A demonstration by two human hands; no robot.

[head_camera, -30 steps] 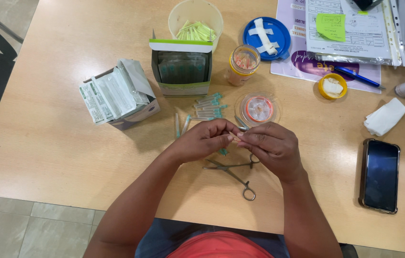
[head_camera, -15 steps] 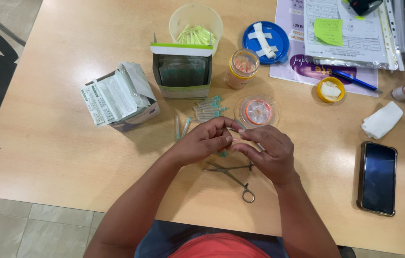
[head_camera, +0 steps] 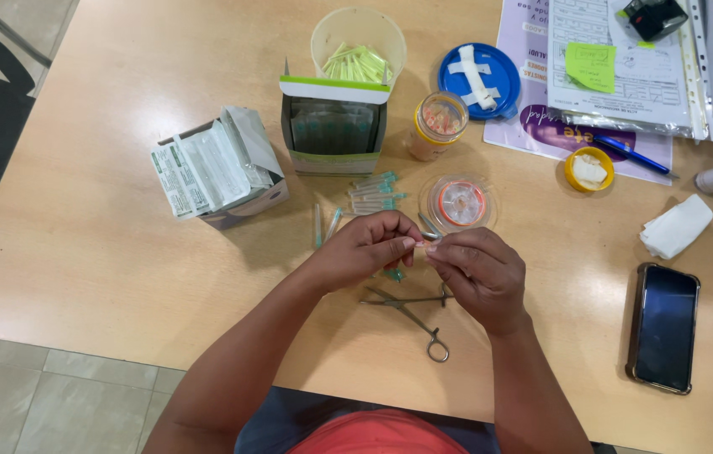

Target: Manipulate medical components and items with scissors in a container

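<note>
My left hand (head_camera: 371,249) and my right hand (head_camera: 475,271) meet at their fingertips above the wooden table (head_camera: 121,252). Together they pinch a small thin pale piece (head_camera: 421,243), too small to identify. A teal cap (head_camera: 393,274) shows just under my left hand. Metal forceps with ring handles (head_camera: 418,316) lie on the table below my hands. Several capped needles (head_camera: 373,192) lie loose just beyond my fingers, next to a clear round dish with an orange ring (head_camera: 459,203).
An open green-and-white box (head_camera: 333,126), a cup of yellow-green packets (head_camera: 359,50), a box of white packets (head_camera: 215,166), a small jar (head_camera: 437,125), a blue lid (head_camera: 480,70), papers with a pen (head_camera: 617,76), a yellow lid (head_camera: 588,169), white gauze (head_camera: 676,226) and a phone (head_camera: 662,327) surround my hands.
My hands stay together at the fingertips with only slight shifts. The view has tilted a little, so the table items sit lower in the picture.
</note>
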